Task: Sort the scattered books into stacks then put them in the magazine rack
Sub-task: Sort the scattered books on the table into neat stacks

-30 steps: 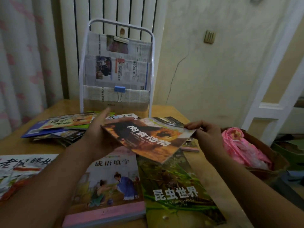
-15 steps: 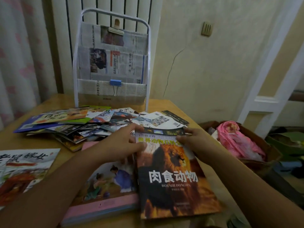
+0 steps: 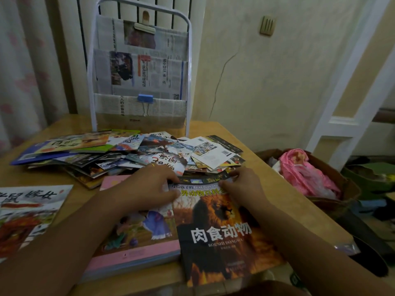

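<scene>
A lion-cover book (image 3: 224, 231) lies flat at the table's front right. My left hand (image 3: 147, 186) pinches its top-left corner between thumb and fingers. My right hand (image 3: 243, 184) grips its top edge with curled fingers. To its left sits a pink-edged stack of books (image 3: 136, 246), partly under my left forearm. Beyond my hands spreads a loose pile of scattered books (image 3: 119, 154). The white wire magazine rack (image 3: 189, 82), lined with newspaper, stands upright at the table's back edge.
Another picture book (image 3: 27, 212) lies at the table's left front. A brown box holding a pink bundle (image 3: 307, 174) sits off the wooden table's (image 3: 256, 150) right side. A curtain hangs on the left and a wall rises behind.
The lion book, held tilted in the air a second ago, now lies flat at the front right, covering the green insect book. Both hands have stayed at its top edge.
</scene>
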